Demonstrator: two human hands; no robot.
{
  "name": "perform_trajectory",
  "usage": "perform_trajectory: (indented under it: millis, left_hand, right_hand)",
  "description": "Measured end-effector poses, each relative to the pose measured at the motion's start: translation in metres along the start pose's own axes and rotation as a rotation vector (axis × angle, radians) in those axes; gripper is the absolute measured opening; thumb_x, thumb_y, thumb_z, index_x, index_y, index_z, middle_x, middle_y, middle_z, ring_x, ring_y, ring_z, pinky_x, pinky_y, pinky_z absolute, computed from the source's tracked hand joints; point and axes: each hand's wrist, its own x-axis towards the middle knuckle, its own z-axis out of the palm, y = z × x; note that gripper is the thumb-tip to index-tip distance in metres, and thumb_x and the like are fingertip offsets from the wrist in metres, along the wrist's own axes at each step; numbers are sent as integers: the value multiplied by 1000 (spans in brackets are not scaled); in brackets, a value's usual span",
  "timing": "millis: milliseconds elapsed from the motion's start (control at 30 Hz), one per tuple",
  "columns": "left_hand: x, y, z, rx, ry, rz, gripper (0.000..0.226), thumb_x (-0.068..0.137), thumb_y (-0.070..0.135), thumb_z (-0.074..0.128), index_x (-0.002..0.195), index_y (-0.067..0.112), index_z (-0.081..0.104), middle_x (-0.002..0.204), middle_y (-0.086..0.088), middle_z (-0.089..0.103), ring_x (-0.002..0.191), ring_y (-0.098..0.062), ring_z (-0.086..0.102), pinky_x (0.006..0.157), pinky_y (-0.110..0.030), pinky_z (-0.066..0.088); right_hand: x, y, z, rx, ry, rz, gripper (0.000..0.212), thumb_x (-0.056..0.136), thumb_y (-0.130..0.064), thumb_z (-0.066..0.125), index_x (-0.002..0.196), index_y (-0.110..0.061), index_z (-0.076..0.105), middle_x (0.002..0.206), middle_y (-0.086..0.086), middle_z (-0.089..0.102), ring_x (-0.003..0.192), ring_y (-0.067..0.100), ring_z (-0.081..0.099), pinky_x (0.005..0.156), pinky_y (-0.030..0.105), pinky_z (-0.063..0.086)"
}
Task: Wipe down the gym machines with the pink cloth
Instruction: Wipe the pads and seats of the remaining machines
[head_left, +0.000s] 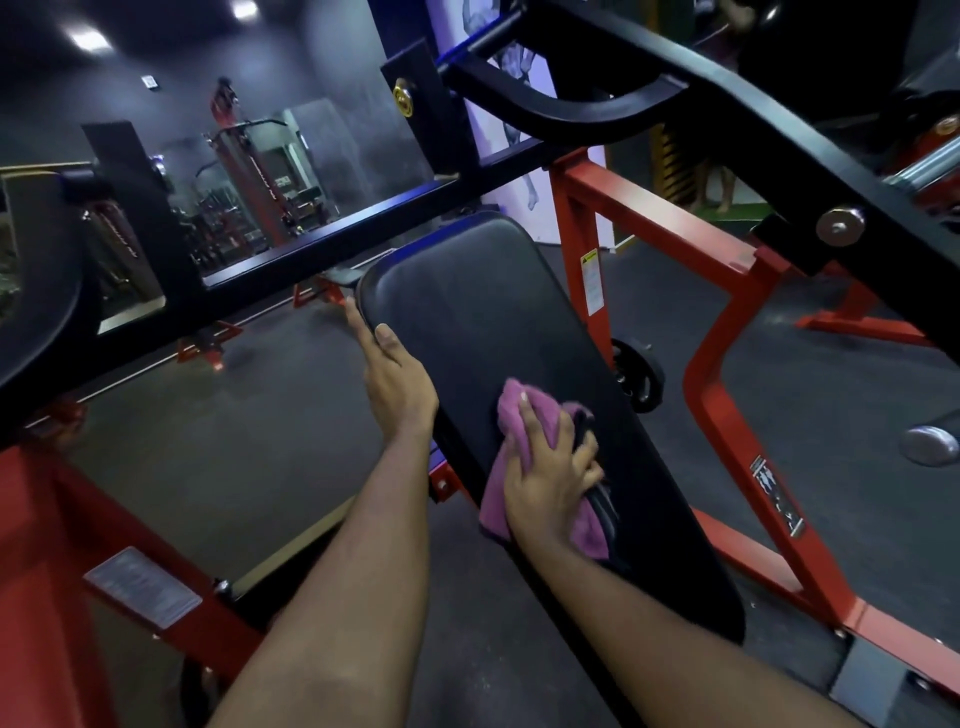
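Observation:
A long black padded bench (483, 301) of a red-framed gym machine runs from the centre toward the lower right. My right hand (550, 467) presses a crumpled pink cloth (511, 410) onto the middle of the pad, fingers curled over it and over something dark tucked in it. My left hand (392, 374) rests on the pad's left edge with straight fingers, thumb lying on top of the pad.
Black lever arms (769, 150) cross overhead from upper centre to right. Red frame tubes (722, 405) stand right of the bench and at lower left. A weight plate (639, 382) hangs by the frame. Dark rubber floor (249, 447) lies below; other machines stand far left.

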Motion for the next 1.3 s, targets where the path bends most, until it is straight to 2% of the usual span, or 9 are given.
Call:
perform_trajectory:
  millis: [133, 267, 433, 633, 767, 833, 967, 1067, 1300]
  left_hand:
    - [3, -5, 5, -24, 42, 62, 50, 107, 51, 13, 156, 53, 6, 127, -21, 65, 110, -42, 64, 90, -48, 51]
    - [3, -8, 6, -37, 67, 95, 49, 109, 47, 15, 158, 50, 10, 132, -18, 63, 110, -40, 63, 88, -42, 48]
    - [3, -12, 8, -29, 103, 42, 49, 107, 53, 15, 155, 56, 9, 120, -17, 67, 102, -39, 65, 88, -48, 52]
    - [-24, -26, 27, -55, 134, -3, 59, 98, 66, 11, 154, 55, 3, 137, -16, 61, 110, -38, 64, 91, -53, 53]
    - [-19, -36, 31, -98, 137, 45, 58, 97, 67, 12, 153, 57, 1, 142, -16, 57, 118, -38, 61, 95, -55, 52]
    - [-19, -37, 32, -117, 136, 64, 58, 98, 67, 12, 154, 56, 2, 147, -14, 54, 122, -37, 60, 97, -55, 51]
    - [-17, -36, 33, -135, 148, 105, 60, 100, 65, 15, 157, 48, 6, 157, -7, 44, 130, -35, 55, 101, -52, 49]
    - [-19, -38, 34, -147, 144, 103, 59, 102, 60, 17, 159, 44, 8, 158, -6, 42, 130, -34, 54, 103, -50, 48]
    - [-17, -41, 37, -157, 145, 104, 59, 101, 62, 17, 157, 47, 7, 159, -5, 42, 134, -30, 52, 105, -51, 47]
  right_hand:
    - [96, -82, -17, 82, -7, -177, 51, 105, -56, 37, 155, -56, 24, 167, 0, 16, 150, 44, 11, 116, 66, 10]
    - [157, -103, -23, 2, 19, -308, 52, 103, -56, 41, 154, -55, 30, 166, 3, 21, 148, 42, 17, 114, 67, 16]
    - [154, -44, -21, -1, 83, -139, 53, 101, -50, 47, 152, -55, 32, 162, 3, 28, 143, 41, 26, 112, 66, 23]
    - [113, 43, -14, -47, 147, 121, 52, 99, -43, 51, 150, -49, 41, 161, 7, 32, 138, 42, 32, 106, 62, 30]
    - [117, 31, -13, 32, 168, 260, 46, 103, -48, 46, 149, -45, 46, 164, 5, 30, 145, 39, 24, 112, 59, 22]
    - [136, -3, -17, 47, 164, 206, 46, 104, -53, 40, 149, -44, 44, 165, 3, 28, 149, 39, 19, 115, 61, 18]
    - [186, -82, -30, 97, 108, -66, 51, 103, -63, 31, 153, -55, 29, 168, 0, 20, 151, 42, 13, 117, 65, 13]
    - [204, -106, -31, 65, 68, -212, 51, 103, -63, 35, 153, -57, 28, 169, 0, 18, 152, 43, 12, 115, 66, 12]
    - [171, -30, -27, 68, 88, -95, 53, 102, -41, 49, 151, -56, 35, 166, 0, 24, 145, 37, 26, 114, 66, 20]
